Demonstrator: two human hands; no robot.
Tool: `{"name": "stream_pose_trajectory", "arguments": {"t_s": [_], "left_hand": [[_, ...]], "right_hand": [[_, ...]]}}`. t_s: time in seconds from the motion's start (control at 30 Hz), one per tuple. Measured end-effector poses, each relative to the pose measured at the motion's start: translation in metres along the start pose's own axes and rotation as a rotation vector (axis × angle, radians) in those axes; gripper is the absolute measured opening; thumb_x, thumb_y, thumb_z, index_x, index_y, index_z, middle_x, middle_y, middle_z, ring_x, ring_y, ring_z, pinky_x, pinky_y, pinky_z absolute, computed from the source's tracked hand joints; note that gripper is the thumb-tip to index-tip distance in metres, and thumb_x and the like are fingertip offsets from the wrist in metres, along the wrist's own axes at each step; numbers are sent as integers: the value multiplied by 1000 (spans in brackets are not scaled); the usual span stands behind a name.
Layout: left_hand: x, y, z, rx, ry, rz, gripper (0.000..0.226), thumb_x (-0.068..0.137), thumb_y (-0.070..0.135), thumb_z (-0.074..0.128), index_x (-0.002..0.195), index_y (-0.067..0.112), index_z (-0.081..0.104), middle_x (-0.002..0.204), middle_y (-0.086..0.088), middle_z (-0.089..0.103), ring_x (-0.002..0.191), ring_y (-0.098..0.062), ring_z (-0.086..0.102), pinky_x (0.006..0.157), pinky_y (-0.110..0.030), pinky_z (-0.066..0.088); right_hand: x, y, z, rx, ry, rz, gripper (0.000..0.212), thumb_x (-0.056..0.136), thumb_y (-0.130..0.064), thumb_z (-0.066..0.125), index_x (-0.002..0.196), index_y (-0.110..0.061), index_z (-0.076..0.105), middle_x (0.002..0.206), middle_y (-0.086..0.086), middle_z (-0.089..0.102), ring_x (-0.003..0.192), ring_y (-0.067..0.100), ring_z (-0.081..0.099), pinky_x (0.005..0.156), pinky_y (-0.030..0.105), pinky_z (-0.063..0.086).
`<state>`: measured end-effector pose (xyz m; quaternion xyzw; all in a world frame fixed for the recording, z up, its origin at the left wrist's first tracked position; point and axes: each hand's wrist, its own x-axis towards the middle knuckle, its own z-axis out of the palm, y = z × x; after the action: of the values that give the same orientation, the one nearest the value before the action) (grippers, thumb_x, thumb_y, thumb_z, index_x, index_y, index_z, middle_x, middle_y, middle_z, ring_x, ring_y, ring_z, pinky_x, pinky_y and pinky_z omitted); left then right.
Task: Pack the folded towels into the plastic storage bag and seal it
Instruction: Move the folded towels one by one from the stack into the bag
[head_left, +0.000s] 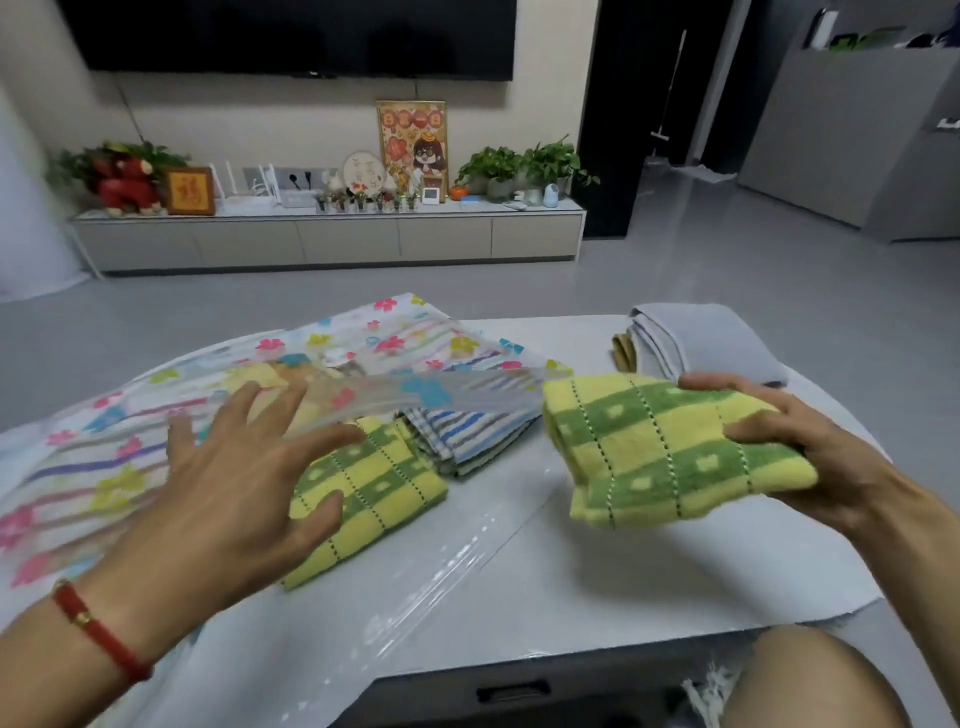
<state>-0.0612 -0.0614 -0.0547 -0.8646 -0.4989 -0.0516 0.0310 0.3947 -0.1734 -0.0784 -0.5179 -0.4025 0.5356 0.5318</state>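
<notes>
Holding a folded green-and-yellow towel (670, 447) above the right side of the table (571, 571), the right hand (810, 452) keeps its grip clamped on the towel's right end, thumb on top and fingers beneath, so the fold stays closed. The left hand (244, 467) hovers with fingers spread and apart, gripping nothing, over the mouth of the plastic storage bag (156, 431), probably to lift the clear flap. Lying across the table's left side, the flower-printed bag already takes in a second green-and-yellow towel (363, 499) and a striped towel (467, 431), both protruding from its opening. A grey towel stack (696, 338) waits at the far right corner, so packing appears about half done and sealing has not begun.
</notes>
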Motion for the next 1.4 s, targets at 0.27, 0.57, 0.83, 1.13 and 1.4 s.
{"name": "stream_pose_trajectory", "arguments": {"t_s": [0.27,0.57,0.83,1.13,1.4], "left_hand": [[-50,-37,-6,47,-116,-65,80,84,61,47,151,48,6,161,23,11,150,-29,3,110,-74,15],[-43,-57,-72,-101,-113,-10,97,64,58,49,151,46,7,125,58,-23,150,-20,5,109,-68,24],[-47,-63,-69,-182,-148,-30,94,67,46,50,152,44,12,137,43,-7,150,-16,6,115,-60,21],[-50,-64,-60,-208,-134,-28,92,67,43,48,152,46,12,145,37,2,150,-16,6,117,-53,23],[-41,-48,-50,-188,-58,21,86,74,44,50,152,44,16,164,16,5,150,-20,11,115,-58,24]], "right_hand": [[2,51,146,-50,-339,76,55,78,0,66,132,-15,67,103,14,72,56,19,63,41,23,50],[53,118,379,258,-286,74,51,88,-5,67,130,-34,67,121,11,74,90,24,75,70,41,63],[69,155,411,-436,-658,162,47,97,-25,56,143,-17,59,124,1,74,84,11,72,68,28,48],[78,160,405,-622,-508,-163,45,93,-13,54,134,-23,67,116,4,77,78,17,73,68,23,56],[105,182,306,-1480,-282,-256,55,106,-54,16,161,-46,13,173,-8,2,159,25,-8,122,62,-14]]}}
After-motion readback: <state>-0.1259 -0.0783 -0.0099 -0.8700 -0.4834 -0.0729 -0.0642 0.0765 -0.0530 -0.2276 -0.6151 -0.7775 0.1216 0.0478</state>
